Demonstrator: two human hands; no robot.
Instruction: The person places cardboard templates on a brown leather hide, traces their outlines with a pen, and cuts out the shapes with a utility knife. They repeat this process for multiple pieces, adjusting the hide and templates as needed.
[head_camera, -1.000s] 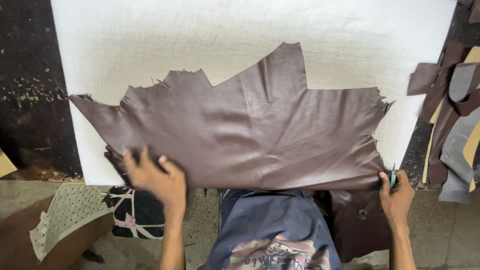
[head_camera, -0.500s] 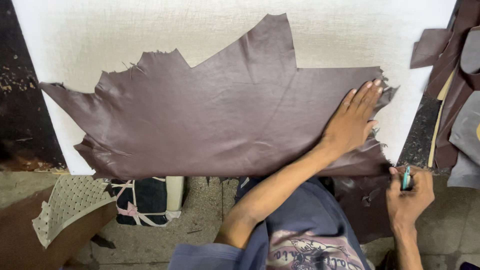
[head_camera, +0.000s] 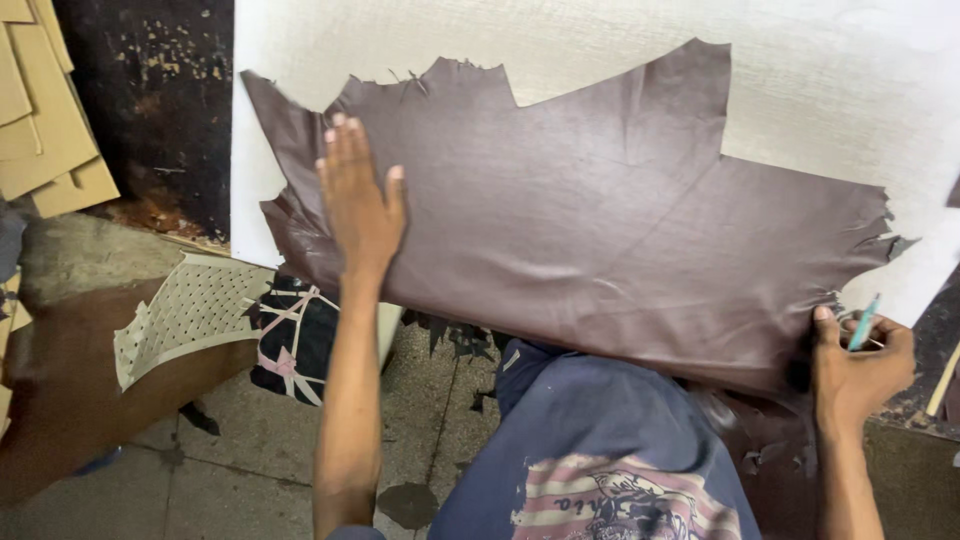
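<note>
One dark brown leather hide (head_camera: 600, 230) lies spread flat on a white surface (head_camera: 820, 90). Its long axis runs from the upper left to the lower right of the view, with a ragged left end by the surface's edge and a torn, fringed right end near the person's right side. A tall flap points up toward the far edge, and the near edge hangs slightly over the front of the surface.

The left hand (head_camera: 358, 200) lies flat and open on the hide's left part, fingers together and pointing away from the person. The right hand (head_camera: 860, 365) is closed on the hide's near right corner, and it also holds one thin teal tool (head_camera: 864, 322), possibly a pen or a knife.

On the floor stand one perforated pale sheet (head_camera: 185, 315) and a stack of tan card pieces (head_camera: 45, 120).
</note>
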